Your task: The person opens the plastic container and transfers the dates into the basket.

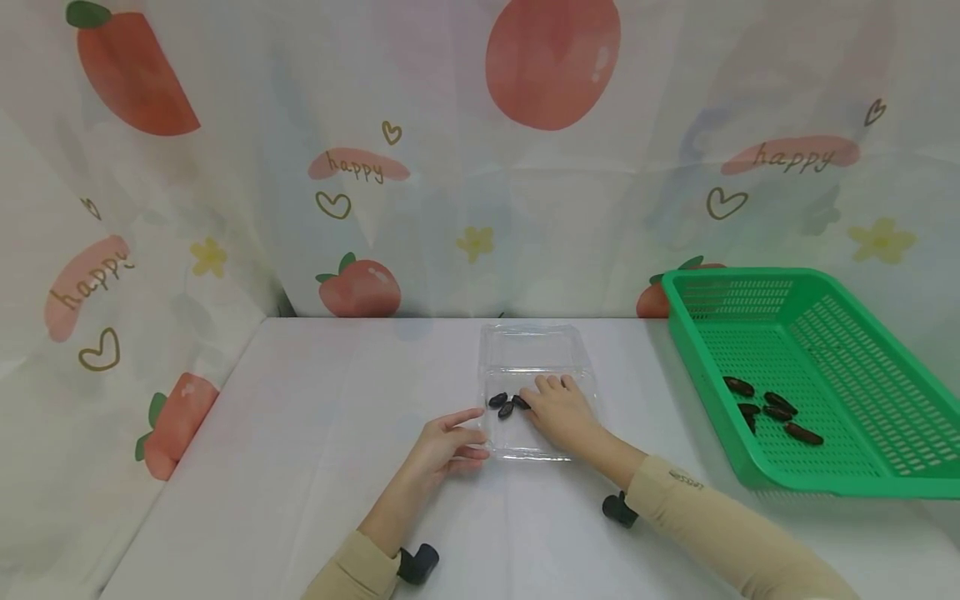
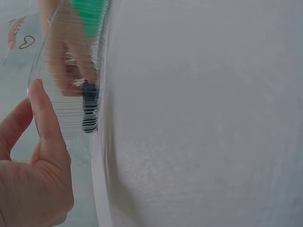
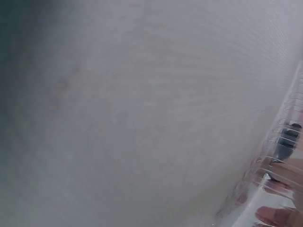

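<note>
A hinged clear plastic box lies on the white table with its lid folded back behind. Several dark, oval date-like fruits sit at the left of its base. My right hand reaches into the box and pinches one of these dates; its fingertips are partly hidden. At the box's left side rests my left hand, fingers apart and relaxed, tips touching the rim. The left wrist view shows the left hand against the ribbed wall. In the right wrist view, only a corner of the box appears.
To the right stands a green perforated basket, holding several dark brown dates near its left side. Behind the table hangs a printed cloth with fruit and "happy" patterns, continuing along the left.
</note>
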`<state>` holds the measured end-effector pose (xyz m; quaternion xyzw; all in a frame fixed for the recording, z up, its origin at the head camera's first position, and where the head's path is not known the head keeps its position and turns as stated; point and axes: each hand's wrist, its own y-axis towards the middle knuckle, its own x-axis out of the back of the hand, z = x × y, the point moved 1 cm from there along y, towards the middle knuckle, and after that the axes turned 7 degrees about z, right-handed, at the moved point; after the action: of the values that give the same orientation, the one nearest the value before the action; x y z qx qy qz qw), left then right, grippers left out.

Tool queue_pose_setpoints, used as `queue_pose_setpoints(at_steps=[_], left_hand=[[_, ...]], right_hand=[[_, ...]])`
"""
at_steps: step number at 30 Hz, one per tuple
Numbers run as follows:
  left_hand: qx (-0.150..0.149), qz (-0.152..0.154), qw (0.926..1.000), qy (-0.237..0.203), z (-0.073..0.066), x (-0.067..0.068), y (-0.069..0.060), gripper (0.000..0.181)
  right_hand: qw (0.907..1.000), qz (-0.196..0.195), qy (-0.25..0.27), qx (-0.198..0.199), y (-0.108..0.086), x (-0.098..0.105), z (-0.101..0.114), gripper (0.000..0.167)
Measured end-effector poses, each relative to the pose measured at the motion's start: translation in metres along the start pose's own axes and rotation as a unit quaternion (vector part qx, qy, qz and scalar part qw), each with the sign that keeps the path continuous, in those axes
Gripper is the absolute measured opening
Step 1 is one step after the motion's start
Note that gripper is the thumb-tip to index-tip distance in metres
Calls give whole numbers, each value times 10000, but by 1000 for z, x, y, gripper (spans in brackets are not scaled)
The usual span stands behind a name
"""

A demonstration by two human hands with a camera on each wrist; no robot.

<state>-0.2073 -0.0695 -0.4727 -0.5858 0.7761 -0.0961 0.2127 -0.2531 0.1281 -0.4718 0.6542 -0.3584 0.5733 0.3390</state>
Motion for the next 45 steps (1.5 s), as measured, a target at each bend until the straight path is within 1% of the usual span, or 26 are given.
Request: queue_pose_setpoints(at_steps=[3, 7, 13, 17, 22, 24, 26, 30, 33, 37, 43, 45], left_hand=[[-4, -1, 10000, 21, 0, 0, -1, 48], [-26, 2, 10000, 28, 0, 0, -2, 49], [-2, 22, 10000, 1, 0, 0, -1, 49], [9, 29, 10000, 53, 1, 1, -1, 49], [27, -10, 10000, 36, -1, 0, -1, 49], [17, -20, 10000, 25, -2, 0, -2, 49], [3, -23, 10000, 12, -2, -1, -2, 49], [0, -21, 10000, -7, -1, -1, -2, 48], [16, -23, 10000, -5, -2, -1, -2, 48], [34, -23, 10000, 35, -2, 0, -2, 49], [49, 16, 9999, 87, -1, 0, -2, 49], [50, 27, 10000, 66, -2, 0, -3, 49]], right_hand=[[10000, -7, -32, -8, 0, 0, 0, 20], [9999, -110, -33, 15, -1, 2, 0, 21], [9991, -398, 40, 125, -2, 7, -1, 20], [9972, -706, -55, 247, -3, 10, -3, 18], [9911, -1225, -350, 377, -7, 18, -9, 18], [9894, -1326, -434, 403, -10, 23, -12, 19], [9894, -1317, -486, 368, -14, 28, -15, 19], [9909, -1258, -431, 204, -23, 40, -21, 19], [9903, -1327, -387, 145, -31, 47, -27, 19], [9863, -1591, -407, 130, -42, 55, -38, 20], [9796, -1963, -403, -118, -62, 65, -61, 24], [9761, -2129, -411, -165, -68, 68, -69, 22]])
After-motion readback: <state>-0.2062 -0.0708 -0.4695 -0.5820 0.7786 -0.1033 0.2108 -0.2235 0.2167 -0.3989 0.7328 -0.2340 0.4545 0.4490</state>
